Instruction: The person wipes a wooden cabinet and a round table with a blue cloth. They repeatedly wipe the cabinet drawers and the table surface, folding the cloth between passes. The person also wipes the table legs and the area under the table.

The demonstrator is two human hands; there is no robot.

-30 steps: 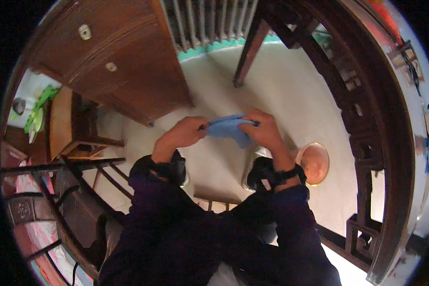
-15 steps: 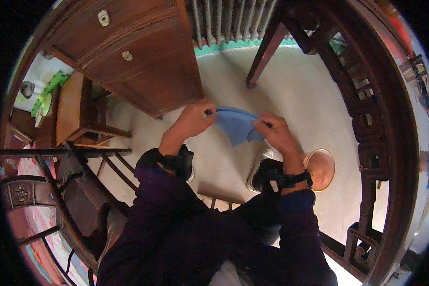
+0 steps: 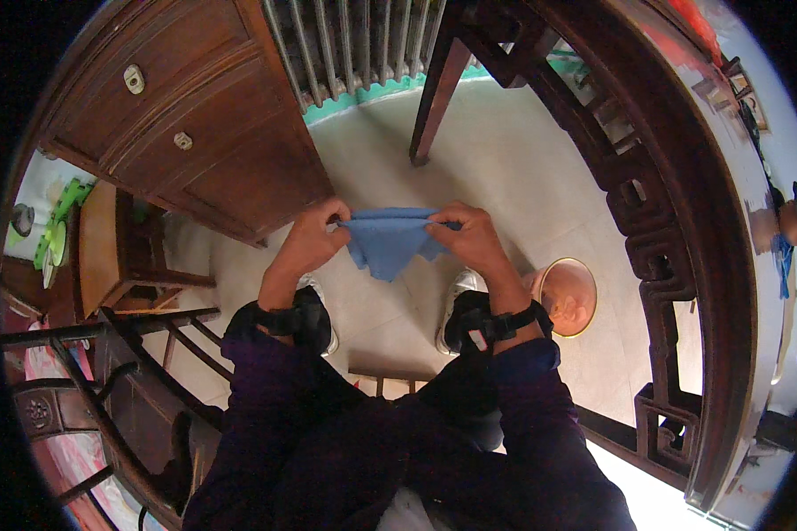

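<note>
The blue cloth (image 3: 388, 242) hangs in the air above the pale floor (image 3: 514, 168), stretched between both hands at its top edge, with a loose corner drooping toward the person's shoes. The left hand (image 3: 308, 243) is pinched shut on the cloth's left corner and the right hand (image 3: 469, 237) is pinched shut on its right corner. To fold or shake it out cleanly, the top edge looks best kept taut and level, both pinches even, so the hanging corner does not twist.

Largest around the cloth is the dark carved table (image 3: 682, 230), curving along its right side, one leg (image 3: 436, 88) standing beyond it. Left of the cloth stands a wooden chest of drawers (image 3: 195, 133), near enough to brush a swung corner. Further left is a small wooden stool (image 3: 115, 248). Right of the cloth, low on the floor, lies a small round pinkish dish (image 3: 568, 296).
</note>
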